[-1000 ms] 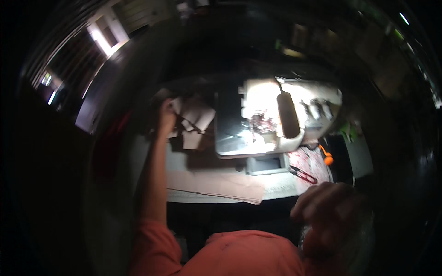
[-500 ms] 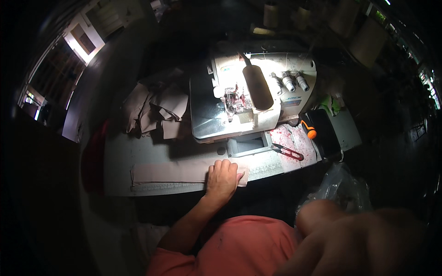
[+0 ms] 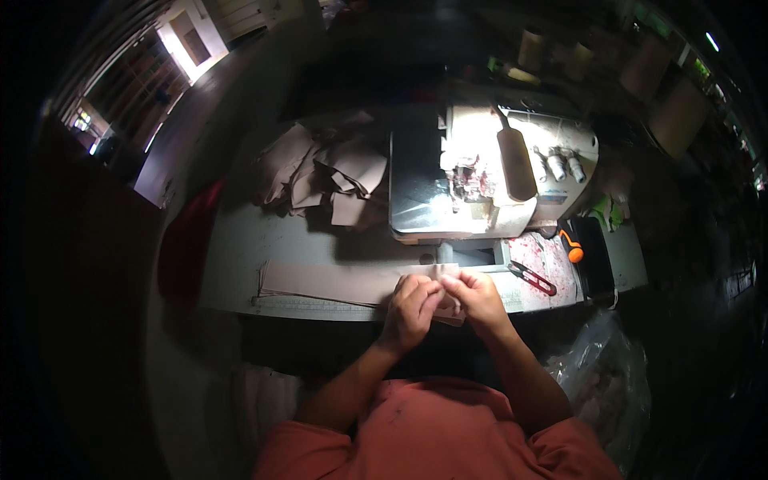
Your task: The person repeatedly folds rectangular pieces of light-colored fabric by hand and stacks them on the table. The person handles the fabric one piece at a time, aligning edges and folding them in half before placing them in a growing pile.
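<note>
A long tan fabric strip (image 3: 328,282) lies along the front edge of the sewing table (image 3: 240,240). My left hand (image 3: 410,308) and my right hand (image 3: 478,296) meet at its right end, both pinching the fabric between fingers and thumb. Just behind them stands a white overlock sewing machine (image 3: 488,172), lit by its own lamp. A heap of cut tan fabric pieces (image 3: 324,176) sits on the table to the machine's left.
Red-handled thread snips (image 3: 532,278) and an orange-capped item (image 3: 573,250) lie right of the machine. Thread cones (image 3: 532,50) stand at the back. A clear plastic bag (image 3: 600,376) hangs at lower right. Surroundings are dark.
My right hand has come in from the lower right and joined the left hand at the strip's right end. A second ago the left hand was at the fabric heap.
</note>
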Demonstrator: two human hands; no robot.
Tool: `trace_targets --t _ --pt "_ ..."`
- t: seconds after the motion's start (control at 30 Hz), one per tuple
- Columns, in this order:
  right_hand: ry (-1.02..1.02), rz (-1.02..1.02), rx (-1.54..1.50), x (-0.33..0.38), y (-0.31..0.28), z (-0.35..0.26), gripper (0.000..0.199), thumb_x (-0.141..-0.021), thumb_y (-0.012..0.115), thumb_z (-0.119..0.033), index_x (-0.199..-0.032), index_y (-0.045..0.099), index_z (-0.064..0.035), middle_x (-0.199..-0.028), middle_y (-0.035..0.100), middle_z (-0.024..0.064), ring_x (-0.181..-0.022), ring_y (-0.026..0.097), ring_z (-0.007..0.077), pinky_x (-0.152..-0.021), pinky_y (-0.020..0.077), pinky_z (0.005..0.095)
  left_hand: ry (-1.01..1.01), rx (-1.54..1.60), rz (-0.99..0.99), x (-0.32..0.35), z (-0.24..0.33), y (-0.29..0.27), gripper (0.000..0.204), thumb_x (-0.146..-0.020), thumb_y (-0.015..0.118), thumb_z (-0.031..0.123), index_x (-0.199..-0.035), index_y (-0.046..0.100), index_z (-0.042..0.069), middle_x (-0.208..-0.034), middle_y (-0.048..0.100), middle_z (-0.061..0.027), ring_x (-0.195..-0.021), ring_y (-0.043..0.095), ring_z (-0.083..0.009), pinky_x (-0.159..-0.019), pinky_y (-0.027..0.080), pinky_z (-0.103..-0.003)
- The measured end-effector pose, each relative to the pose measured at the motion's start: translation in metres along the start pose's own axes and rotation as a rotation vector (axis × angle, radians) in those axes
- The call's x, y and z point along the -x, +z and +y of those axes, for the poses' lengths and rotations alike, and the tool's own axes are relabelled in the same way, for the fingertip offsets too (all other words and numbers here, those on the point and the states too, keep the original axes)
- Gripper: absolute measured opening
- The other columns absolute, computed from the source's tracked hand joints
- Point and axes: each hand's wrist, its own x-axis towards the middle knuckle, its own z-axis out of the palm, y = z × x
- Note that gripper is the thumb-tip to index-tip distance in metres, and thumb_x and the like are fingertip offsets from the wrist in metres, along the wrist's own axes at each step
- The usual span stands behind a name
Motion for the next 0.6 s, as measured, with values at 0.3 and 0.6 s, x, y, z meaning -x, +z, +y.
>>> trace_targets --t 0.3,0.6 --pt "-0.123 0.021 -0.149 0.014 0.038 -0.058 0.015 -0.082 0.046 -0.012 -0.085 0.049 0.0027 -0.066 0.055 0.0086 -0.055 0.055 0.0141 -0.052 0.0486 0.0262 -0.575 1.385 0.753 0.02 -0.08 -0.11 0.039 -0.086 0.04 0.028 -0.113 0.042 0.0 -0.111 0.049 -0.0109 -0.109 0.042 -0.021 -0.093 0.032 -0.034" --pt "-0.021 -0.005 -0.186 0.015 0.005 -0.019 0.016 -0.082 0.047 -0.014 -0.085 0.052 0.0015 -0.064 0.052 0.003 -0.053 0.051 0.0095 -0.055 0.0489 0.0257 -0.394 0.659 0.759 -0.023 -0.027 -0.13 0.037 -0.087 0.035 0.024 -0.11 0.045 -0.003 -0.112 0.047 -0.0167 -0.102 0.047 -0.0245 -0.086 0.037 -0.034"
